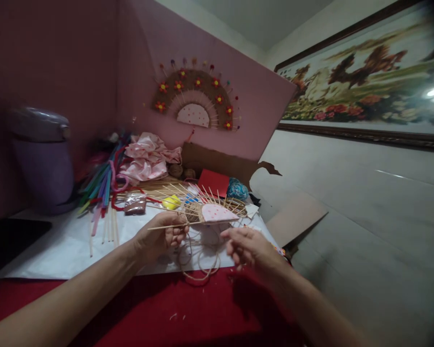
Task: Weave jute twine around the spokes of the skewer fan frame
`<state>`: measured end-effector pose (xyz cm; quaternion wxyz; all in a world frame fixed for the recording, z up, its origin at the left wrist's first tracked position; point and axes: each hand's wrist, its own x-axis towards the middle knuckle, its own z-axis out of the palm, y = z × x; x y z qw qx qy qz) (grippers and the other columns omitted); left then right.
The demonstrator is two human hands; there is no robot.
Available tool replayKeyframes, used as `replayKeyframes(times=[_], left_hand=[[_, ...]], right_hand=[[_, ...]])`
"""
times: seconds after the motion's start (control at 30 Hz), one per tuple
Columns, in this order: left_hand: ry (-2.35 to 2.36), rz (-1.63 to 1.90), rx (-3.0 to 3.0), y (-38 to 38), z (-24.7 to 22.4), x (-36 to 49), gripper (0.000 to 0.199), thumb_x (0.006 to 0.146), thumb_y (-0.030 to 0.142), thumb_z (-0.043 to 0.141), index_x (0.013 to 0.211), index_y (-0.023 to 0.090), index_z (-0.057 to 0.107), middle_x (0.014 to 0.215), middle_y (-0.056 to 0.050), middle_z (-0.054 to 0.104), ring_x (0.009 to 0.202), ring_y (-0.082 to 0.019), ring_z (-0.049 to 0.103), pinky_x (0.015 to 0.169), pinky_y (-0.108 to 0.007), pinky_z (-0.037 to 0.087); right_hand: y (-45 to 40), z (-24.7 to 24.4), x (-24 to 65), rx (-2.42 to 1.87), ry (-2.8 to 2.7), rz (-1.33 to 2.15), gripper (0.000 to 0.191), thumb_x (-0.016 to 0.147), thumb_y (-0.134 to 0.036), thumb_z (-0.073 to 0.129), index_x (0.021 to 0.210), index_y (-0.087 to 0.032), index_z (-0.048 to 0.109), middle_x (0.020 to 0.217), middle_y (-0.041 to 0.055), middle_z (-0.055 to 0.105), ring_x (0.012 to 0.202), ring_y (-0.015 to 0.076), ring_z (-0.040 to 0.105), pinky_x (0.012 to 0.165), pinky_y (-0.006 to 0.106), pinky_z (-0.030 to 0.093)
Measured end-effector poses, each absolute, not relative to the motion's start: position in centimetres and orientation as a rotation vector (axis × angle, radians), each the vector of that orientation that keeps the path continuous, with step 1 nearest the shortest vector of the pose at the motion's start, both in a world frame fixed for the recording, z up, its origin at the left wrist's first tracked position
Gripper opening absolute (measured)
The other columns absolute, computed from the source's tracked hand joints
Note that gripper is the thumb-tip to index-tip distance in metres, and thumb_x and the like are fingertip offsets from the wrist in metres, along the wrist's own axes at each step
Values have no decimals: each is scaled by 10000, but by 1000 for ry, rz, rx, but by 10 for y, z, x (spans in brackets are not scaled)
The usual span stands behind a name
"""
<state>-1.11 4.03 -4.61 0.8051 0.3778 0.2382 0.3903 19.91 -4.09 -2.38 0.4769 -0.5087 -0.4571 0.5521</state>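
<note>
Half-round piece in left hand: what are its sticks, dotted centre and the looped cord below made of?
Sticks: likely bare bamboo or wood, matte; thin, straight, tan. Dotted centre: probably cloth, fairly smooth; its print resembles the crumpled fabric behind. Cord: perhaps jute twine, dull; tan, loosely coiled.

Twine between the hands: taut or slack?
Slack. The twine curves in wide, crossing loops between the left hand and right hand.

Horse picture [369,77] on pale wall [332,168]

Bare forearms [94,284] taper through slim wrists [137,253] to bare hands [166,233].
</note>
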Motion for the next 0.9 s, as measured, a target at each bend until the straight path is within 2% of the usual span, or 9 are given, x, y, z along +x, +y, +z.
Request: replayKeyframes(times=[0.1, 0.13, 0.2, 0.27, 0.33, 0.43, 0.57, 0.77, 0.9], left_hand=[[530, 883, 795, 40, -45, -11, 66, 667, 52, 587, 671, 118, 595, 587, -15, 613, 519, -81, 568, 479, -154, 449], [534, 879, 791, 40, -44, -11, 70, 665, 50, 590, 670, 119, 596, 592, -17, 616, 524, -83, 574, 482, -154, 457], [560, 885, 793, 40, -43, -10, 76, 669, 44, 582, 662, 118, 598, 594, -25, 619, 519, -88, 579, 467, -153, 462], [569, 900, 792, 40, -42, -10, 95, 667, 25, 568, 650, 112, 602, 594, -31, 619, 520, -95, 585, 480, -164, 481], [569, 909, 791, 40, -42, -9, 113, 666, 11, 559, 645, 109, 609, 596, -35, 620, 526, -100, 591, 504, -176, 498], [543, 901, 797, 41, -44, -9, 125, 674, 7, 559, 651, 113, 623, 603, -37, 624, 538, -99, 593, 531, -180, 509], [524, 889, 790, 44, -49, -11, 124, 678, 17, 572, 652, 121, 633, 610, -34, 627, 548, -95, 592, 544, -177, 509], [506, 862, 827, 46, -52, -10, 80, 684, 59, 608, 680, 132, 641, 639, -25, 628, 557, -86, 581, 539, -163, 495], [519, 856, 841, 44, -52, -9, 73, 689, 68, 603, 678, 134, 632, 630, -19, 616, 548, -82, 568, 533, -165, 488]], right_hand=[[-38, -11, 259, -1388, -1239, 807, 188, 703, -308, 631, 792, -142, 629, 588, 2, 604, 424, 83, 498, 387, 188, 414], [-38, -10, 279, -1427, -1298, 621, 147, 682, -259, 643, 779, -150, 644, 621, 7, 611, 480, 91, 516, 438, 195, 433], [-40, -11, 312, -1555, -1490, 461, 135, 616, -198, 675, 744, -157, 670, 736, 32, 630, 635, 130, 556, 573, 231, 465], [-43, -18, 333, -1758, -1666, 545, 292, 603, -224, 679, 887, -153, 667, 918, 72, 633, 789, 183, 574, 684, 281, 471], [-45, -27, 342, -1913, -1798, 598, 452, 631, -236, 637, 1070, -138, 596, 1069, 105, 590, 911, 223, 558, 767, 318, 454], [-41, -39, 346, -2010, -2006, 494, 596, 607, -169, 583, 1196, -132, 495, 1166, 119, 528, 1012, 250, 514, 858, 343, 404], [-27, -45, 350, -2006, -2146, 408, 622, 576, -185, 595, 1186, -127, 487, 1101, 109, 518, 981, 245, 503, 845, 330, 394], [-8, -46, 356, -1789, -2242, 517, 389, 509, -126, 601, 895, -164, 576, 988, 41, 513, 897, 200, 478, 792, 283, 375], [-5, -44, 359, -1803, -2140, 612, 331, 508, -117, 568, 835, -164, 542, 879, 12, 518, 816, 176, 465, 726, 267, 364]])
